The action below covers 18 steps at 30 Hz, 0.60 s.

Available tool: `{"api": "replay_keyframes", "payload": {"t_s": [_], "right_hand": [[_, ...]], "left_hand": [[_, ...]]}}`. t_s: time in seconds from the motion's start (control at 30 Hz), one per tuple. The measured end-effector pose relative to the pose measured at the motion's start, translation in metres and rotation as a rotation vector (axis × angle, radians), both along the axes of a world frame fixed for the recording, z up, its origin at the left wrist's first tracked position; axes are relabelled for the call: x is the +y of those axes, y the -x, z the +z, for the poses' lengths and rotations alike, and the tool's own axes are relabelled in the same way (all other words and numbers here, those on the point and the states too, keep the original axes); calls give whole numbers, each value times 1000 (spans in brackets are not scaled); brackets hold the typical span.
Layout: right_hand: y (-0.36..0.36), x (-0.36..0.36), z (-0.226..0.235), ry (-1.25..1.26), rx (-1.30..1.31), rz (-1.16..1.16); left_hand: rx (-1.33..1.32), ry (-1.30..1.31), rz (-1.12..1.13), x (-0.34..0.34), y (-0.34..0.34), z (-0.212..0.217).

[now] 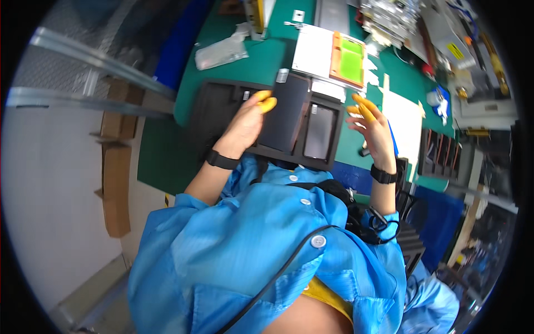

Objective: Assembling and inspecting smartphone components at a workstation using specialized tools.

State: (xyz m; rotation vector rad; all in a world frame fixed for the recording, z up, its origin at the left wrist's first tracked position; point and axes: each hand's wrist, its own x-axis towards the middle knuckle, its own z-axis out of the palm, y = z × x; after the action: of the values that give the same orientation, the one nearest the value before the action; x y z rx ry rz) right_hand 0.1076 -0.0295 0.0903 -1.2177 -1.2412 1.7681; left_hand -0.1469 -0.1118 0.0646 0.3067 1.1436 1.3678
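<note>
My left hand (pixel 248 123), with yellow finger covers on its thumb and forefinger, pinches the left edge of a dark, glossy rectangular panel (pixel 285 114). A small whitish label tab sticks out at the panel's far end. The panel looks raised over a black foam tray (pixel 214 106). In the tray's right compartment lies a smaller-looking grey screen panel (pixel 319 132) with a white label. To the right of the tray my right hand (pixel 374 127) hovers with bent fingers apart and nothing in them, yellow covers on its fingertips.
Beyond the tray stands a white board fixture (pixel 314 51) with an orange-framed green pad (pixel 351 60). A clear plastic bag (pixel 222 52) lies at the far left of the green table. White sheets (pixel 401 119) and a slotted black rack (pixel 439 154) are on the right.
</note>
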Motion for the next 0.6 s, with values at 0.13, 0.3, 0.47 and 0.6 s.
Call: {"api": "replay_keyframes", "payload": {"t_s": [0.13, 0.3, 0.47, 0.6], "right_hand": [[-20, -5, -50, 157, -93, -71], [-29, -22, -87, 287, -324, -112], [-42, -19, -100, 274, -382, -76], [-102, -13, -113, 246, -439, -283]], "left_hand": [[758, 322, 181, -15, 94, -101], [1296, 347, 170, -21, 134, -166], [1090, 292, 91, -27, 191, -181], [1435, 197, -6, -19, 193, -152]]}}
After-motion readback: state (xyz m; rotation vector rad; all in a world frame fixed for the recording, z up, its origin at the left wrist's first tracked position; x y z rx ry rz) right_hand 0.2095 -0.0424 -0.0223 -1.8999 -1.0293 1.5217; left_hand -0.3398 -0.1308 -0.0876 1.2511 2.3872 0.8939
